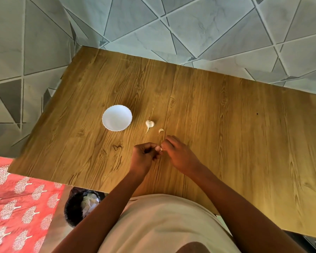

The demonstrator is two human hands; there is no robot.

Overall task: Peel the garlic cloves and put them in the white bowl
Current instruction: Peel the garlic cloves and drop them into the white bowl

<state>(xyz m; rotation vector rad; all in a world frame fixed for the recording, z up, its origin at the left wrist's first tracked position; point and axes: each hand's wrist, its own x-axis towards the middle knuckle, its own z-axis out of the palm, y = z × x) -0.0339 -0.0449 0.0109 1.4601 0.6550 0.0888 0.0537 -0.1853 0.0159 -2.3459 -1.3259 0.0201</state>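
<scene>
Item 1, garlic clove [161,148]: pinched between both hands above the desk's middle, nearer its near edge. Left hand [144,154] curls round it as the anchor; right hand [179,152] nips its tip with thumb and forefinger, apparently to pull skin away. Peeling looks barely begun; the clove is too small to tell how much skin remains.

Item 2, loose clove [161,131]: on the desk just beyond the hands, within reach, likely next in line.

Item 3, partial garlic bulb [149,124]: stem toward the person, between the loose clove and the bowl.

Item 4, white bowl [117,117]: scalloped rim, left of the bulb, appears empty; nothing blocks the path from the hands to it.

Item 5, desk [226,125]: wood-grain top.

Item 6, black bin [75,207]: on the floor below the near edge, left side, holding pale scraps; probably for skins.

Item 7, red patterned cloth [16,198]: beside the bin.
</scene>
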